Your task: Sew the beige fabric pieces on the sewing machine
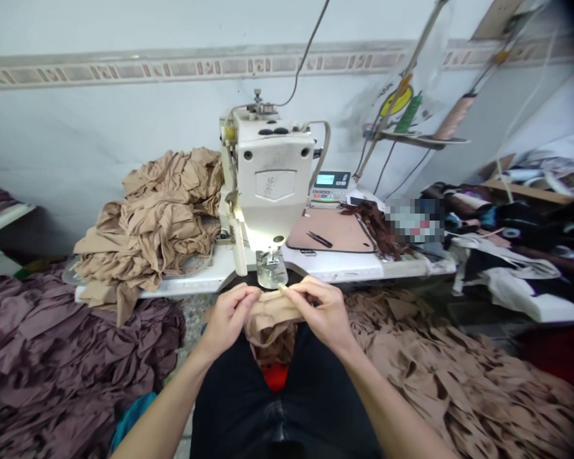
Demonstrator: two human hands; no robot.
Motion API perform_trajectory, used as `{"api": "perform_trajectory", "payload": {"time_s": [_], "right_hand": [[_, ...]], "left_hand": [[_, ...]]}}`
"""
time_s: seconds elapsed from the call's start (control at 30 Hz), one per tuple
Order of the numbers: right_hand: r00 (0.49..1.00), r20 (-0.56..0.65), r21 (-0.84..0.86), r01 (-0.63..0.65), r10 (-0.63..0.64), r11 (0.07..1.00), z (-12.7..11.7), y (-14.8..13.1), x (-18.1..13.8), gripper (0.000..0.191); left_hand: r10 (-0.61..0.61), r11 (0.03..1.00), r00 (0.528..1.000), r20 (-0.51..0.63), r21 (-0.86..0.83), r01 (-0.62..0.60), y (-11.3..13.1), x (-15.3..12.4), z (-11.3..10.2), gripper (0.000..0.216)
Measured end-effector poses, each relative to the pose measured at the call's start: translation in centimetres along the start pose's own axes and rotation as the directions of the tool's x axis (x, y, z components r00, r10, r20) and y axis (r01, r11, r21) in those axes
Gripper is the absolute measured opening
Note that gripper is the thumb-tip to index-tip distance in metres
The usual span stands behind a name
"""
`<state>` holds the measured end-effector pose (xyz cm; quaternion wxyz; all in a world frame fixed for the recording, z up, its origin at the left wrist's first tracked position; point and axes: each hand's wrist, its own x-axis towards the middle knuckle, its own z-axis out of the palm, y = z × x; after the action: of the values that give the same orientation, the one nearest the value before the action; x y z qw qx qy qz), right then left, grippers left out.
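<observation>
A piece of tan fabric is stretched between my two hands, just in front of the white sewing machine. My left hand pinches its left end, and my right hand grips the right end between thumb and fingers. Both hands are close below the machine's metal sewing plate, under the lit needle area. The fabric's upper edge lies near that plate; whether it touches cannot be made out. Its lower part hangs in a loop above my lap.
Left of the machine, tan fabric is heaped on the white table. Thread snips lie on a pink mat at the right. Purple fabric and brown fabric are piled at either side. Thread cones stand above.
</observation>
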<state>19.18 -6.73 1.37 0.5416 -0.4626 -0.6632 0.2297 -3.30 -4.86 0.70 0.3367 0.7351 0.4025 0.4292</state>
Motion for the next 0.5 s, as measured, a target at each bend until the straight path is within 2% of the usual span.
{"api": "perform_trajectory", "payload": {"time_s": [0.13,0.3,0.4,0.5], "right_hand": [[0.993,-0.040,0.048,-0.109,0.111,0.993,0.7,1.3,0.8,0.030],[0.946,0.014,0.236,-0.318,0.324,0.918,0.9,2.4,1.3,0.035],[0.934,0.018,0.296,-0.346,0.357,0.890,0.8,2.5,1.7,0.035],[0.930,-0.004,0.318,-0.348,0.368,0.882,0.7,2.5,2.4,0.035]], "left_hand": [[-0.120,0.990,0.993,0.000,-0.072,0.120,-0.1,0.8,0.1,0.033],[-0.215,0.976,0.974,-0.074,-0.003,0.216,0.5,1.6,0.2,0.033],[-0.250,0.968,0.953,-0.168,-0.018,0.251,1.2,2.4,0.4,0.028],[-0.287,0.957,0.929,-0.234,-0.120,0.266,1.3,3.4,0.9,0.026]]}}
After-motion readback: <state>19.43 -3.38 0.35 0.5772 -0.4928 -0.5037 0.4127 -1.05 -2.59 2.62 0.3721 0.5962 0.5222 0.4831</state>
